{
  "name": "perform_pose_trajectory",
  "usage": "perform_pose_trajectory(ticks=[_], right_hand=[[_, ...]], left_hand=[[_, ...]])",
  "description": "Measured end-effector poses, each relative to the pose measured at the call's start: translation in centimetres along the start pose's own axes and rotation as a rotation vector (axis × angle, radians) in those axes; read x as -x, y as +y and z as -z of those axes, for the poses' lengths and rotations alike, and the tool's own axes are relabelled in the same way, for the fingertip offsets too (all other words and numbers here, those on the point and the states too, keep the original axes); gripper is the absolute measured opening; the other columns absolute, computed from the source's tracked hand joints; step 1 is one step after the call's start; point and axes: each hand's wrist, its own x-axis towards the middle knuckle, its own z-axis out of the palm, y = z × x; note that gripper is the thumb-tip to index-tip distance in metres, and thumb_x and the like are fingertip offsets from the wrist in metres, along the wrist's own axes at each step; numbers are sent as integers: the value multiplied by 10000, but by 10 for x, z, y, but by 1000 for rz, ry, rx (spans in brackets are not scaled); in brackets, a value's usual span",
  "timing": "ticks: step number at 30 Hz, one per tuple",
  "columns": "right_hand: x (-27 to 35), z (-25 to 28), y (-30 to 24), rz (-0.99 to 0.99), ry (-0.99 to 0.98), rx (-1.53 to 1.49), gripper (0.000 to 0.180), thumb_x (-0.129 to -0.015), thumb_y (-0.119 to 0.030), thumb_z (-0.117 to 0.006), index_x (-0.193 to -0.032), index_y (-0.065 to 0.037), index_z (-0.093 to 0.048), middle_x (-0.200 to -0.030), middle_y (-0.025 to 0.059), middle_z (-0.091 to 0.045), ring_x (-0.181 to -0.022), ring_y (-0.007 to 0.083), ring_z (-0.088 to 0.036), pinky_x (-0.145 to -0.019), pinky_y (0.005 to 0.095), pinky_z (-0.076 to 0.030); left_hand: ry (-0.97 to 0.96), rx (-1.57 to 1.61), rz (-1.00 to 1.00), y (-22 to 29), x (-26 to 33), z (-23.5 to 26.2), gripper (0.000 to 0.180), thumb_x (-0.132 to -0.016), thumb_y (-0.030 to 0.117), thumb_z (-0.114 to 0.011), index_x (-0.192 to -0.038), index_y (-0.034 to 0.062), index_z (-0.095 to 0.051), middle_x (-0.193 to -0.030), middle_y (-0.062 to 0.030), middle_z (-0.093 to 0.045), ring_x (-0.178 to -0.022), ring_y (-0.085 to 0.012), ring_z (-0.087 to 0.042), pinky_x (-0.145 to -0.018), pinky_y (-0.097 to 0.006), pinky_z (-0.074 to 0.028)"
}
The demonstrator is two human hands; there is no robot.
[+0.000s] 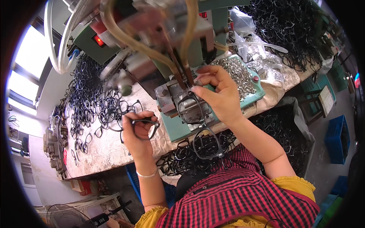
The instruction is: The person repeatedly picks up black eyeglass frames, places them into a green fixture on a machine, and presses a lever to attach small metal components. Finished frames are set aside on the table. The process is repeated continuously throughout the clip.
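My left hand point(137, 131) is closed around a dark eyeglass frame point(155, 131), left of the machine. Beneath the tips of the bench machine point(183, 76), a black eyeglass frame point(192, 110) stands at the metal fixture point(164, 92). My right hand point(220, 89) is at that fixture with its thumb and fingers pinched close to the frame's upper end. What lies between these fingertips is too small to make out. Another eyeglass frame point(195, 146) hangs just below, toward my lap.
A turquoise tray point(258, 94) of small metal parts sits right of the machine. Heaps of dark eyeglass frames lie on the bench at left point(89, 81), at far right point(289, 28) and by my lap point(171, 163). A blue crate point(337, 140) stands on the floor at right.
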Motion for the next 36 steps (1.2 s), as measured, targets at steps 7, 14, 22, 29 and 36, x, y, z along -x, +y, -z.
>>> perform_pose_trajectory(ticks=[7,14,22,29,36], right_hand=[[15,-15,-28,41,-30,28,456,-826,-9,-691,-1256,20,-543,-1033,91,-701,-969,144,-657,-901,298,-494],[-12,82,18,343,69,1198,247,-775,-176,-741,-1008,-93,-748,-1215,205,-646,-1245,383,-544,-1074,469,-416],[-11,114,48,457,-17,1233,182,-782,-198,-749,-939,-108,-721,-1286,176,-609,-1307,359,-506,-1006,463,-461],[-30,107,47,485,-90,1340,151,-794,-139,-727,-927,-74,-696,-1290,159,-620,-1263,352,-544,-933,459,-504],[-17,110,37,434,149,1088,119,-812,-70,-715,-926,-42,-735,-982,135,-725,-950,312,-685,-857,381,-527]], left_hand=[[-213,449,27,69,70,-97,284,-1025,308,-297,-856,93,-374,-492,-152,-562,-305,-246,-431,-490,-269,-482],[-364,265,865,15,43,-116,254,-1051,283,-370,-968,64,-467,-768,-216,-659,-534,-246,-601,-459,-298,-473],[-376,323,854,-1,36,-107,236,-1055,281,-398,-983,76,-490,-796,-232,-680,-584,-250,-645,-521,-308,-537],[-622,202,801,-8,56,-58,544,-1058,513,-389,-1081,-5,-551,-963,-177,-683,-835,-275,-698,-712,-360,-557],[199,-1433,-788,53,12,-5,86,-874,-4,-684,-960,0,-677,-1054,-124,-724,-966,-263,-677,-890,-354,-485]])
